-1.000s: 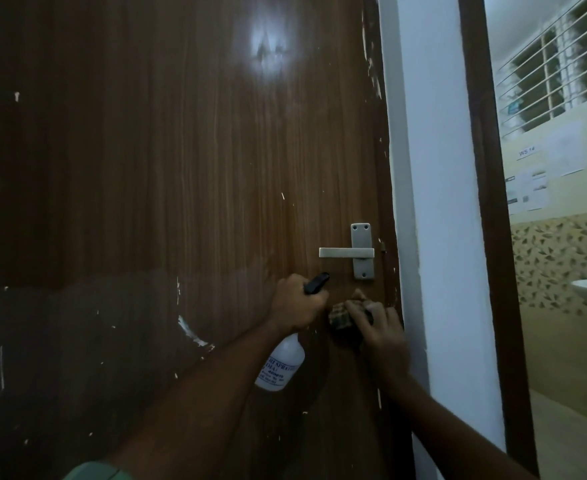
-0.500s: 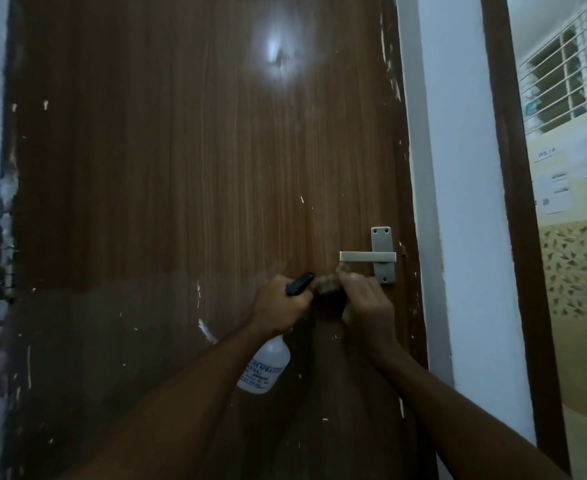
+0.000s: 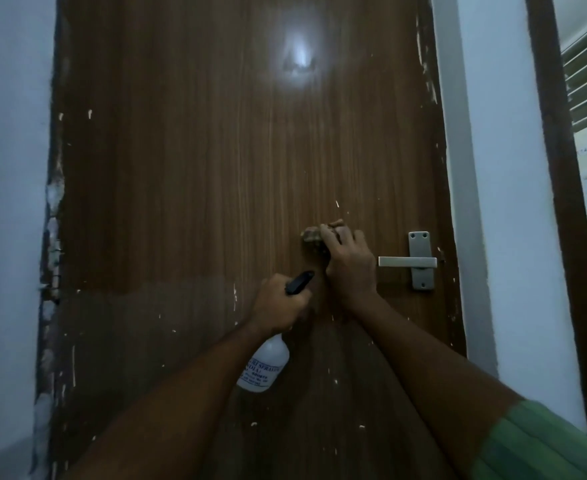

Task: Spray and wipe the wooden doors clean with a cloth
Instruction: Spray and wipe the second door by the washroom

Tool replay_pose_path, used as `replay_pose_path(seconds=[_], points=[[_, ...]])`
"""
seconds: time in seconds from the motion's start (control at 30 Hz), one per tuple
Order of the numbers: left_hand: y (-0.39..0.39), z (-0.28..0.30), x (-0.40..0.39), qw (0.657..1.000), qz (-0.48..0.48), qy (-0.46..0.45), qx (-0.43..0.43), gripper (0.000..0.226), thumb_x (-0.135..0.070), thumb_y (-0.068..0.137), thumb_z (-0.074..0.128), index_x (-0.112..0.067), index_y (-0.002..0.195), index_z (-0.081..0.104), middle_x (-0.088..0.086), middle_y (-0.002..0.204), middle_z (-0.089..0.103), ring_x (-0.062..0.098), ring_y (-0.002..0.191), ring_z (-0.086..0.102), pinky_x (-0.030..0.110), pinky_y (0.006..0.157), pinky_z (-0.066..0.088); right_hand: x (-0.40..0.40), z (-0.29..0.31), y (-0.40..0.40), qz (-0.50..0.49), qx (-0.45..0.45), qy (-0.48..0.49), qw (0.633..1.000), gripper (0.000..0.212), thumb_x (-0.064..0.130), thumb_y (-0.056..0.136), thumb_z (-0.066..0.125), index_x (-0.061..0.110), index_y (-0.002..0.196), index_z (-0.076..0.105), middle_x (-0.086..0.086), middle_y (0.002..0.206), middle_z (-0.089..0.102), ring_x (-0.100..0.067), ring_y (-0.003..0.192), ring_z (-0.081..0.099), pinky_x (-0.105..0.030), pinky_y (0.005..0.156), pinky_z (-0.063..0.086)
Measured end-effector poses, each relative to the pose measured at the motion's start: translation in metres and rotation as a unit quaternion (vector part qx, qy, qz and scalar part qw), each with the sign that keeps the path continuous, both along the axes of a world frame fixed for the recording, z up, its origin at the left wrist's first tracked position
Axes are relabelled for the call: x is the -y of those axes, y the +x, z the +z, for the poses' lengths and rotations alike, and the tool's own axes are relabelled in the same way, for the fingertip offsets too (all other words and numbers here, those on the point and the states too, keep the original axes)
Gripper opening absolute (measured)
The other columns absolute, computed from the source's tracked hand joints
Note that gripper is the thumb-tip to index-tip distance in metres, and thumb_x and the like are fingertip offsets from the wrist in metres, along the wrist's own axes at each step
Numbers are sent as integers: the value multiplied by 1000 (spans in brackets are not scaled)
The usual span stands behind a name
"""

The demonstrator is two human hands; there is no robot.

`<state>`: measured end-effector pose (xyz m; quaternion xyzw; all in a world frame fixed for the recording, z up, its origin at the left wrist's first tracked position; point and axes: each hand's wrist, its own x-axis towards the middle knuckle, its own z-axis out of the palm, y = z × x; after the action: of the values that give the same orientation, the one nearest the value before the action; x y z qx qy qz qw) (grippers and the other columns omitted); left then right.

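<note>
My right hand [image 3: 349, 261] presses a bunched cloth [image 3: 312, 236] against the wooden door [image 3: 198, 168], left of the lever handle [image 3: 408, 261]; my left hand [image 3: 278, 306] grips the spray bottle [image 3: 264, 368] below it. I judge wiping midway: paint flecks remain lower down.

one view only, worn on the head, facing the wooden door [image 3: 215, 202] square on and tipped slightly down. it sits close, within arm's reach, the door filling most of the frame. right of the door, a white wall strip [image 3: 513, 168] edges in.
</note>
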<state>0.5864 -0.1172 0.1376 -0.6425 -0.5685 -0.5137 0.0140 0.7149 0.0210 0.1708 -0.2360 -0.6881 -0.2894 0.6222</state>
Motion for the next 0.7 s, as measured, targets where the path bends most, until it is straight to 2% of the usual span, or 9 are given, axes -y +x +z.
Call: replay_pose_path(seconds=[0.07,0.1,0.17,0.23,0.3,0.37,0.47,0.63,0.7], points=[[-7,3,3,1000,-3,2,15,29,-19,100,64,3,82,68,10,62,63,13,43,55,26,44,44,4,-28,-7,13,35,15,999,55,18,89,73,16,140,57,-10,126,59,-26,101,56,-38,71,57],[-9,3,5,1000,-7,5,20,30,-21,101,64,2,83,69,11,63,63,14,45,55,28,45,44,4,-53,-6,13,103,50,993,56,23,88,74,17,141,56,-11,129,59,-26,105,57,-39,75,59],[-12,3,10,1000,-12,13,16,34,-26,99,64,3,81,68,18,64,62,20,48,54,34,50,45,3,-100,9,-24,299,132,945,62,27,86,73,20,145,53,-11,139,57,-27,116,58,-39,86,59],[-13,-1,15,1000,-16,19,2,39,-32,95,62,4,79,67,26,68,63,24,50,55,38,52,46,-2,-99,28,-57,400,135,905,69,27,82,76,25,146,50,-8,143,53,-27,118,58,-37,86,56],[-17,-5,19,999,-34,6,-12,38,-31,98,62,4,84,67,29,73,64,26,53,56,38,53,47,-3,-69,26,-66,335,99,935,73,27,78,83,26,144,51,-7,140,53,-28,113,57,-36,79,55],[-22,-8,19,999,-45,-3,-15,35,-29,100,62,3,87,67,28,72,63,26,54,57,38,53,47,4,-39,16,-43,165,24,985,67,27,81,82,24,141,52,-7,137,53,-27,110,54,-35,74,55],[-28,-6,13,999,-38,-21,-13,31,-26,102,61,0,86,66,14,67,62,23,53,57,35,51,48,12,-41,-3,12,34,-41,998,57,28,86,70,21,140,55,-9,135,54,-28,110,52,-39,77,55],[-11,-7,4,999,-22,-13,-32,30,-23,97,64,-4,74,66,10,62,60,21,50,55,33,51,45,-12,-97,45,-22,277,101,955,61,26,82,78,22,140,59,-8,137,59,-27,119,58,-39,89,56],[2,-18,1,997,-21,-31,-69,26,-17,99,65,-7,75,66,11,64,62,20,52,55,30,50,44,-21,-93,77,-24,224,57,973,66,22,80,82,22,141,55,-8,137,57,-27,117,57,-39,86,56]])
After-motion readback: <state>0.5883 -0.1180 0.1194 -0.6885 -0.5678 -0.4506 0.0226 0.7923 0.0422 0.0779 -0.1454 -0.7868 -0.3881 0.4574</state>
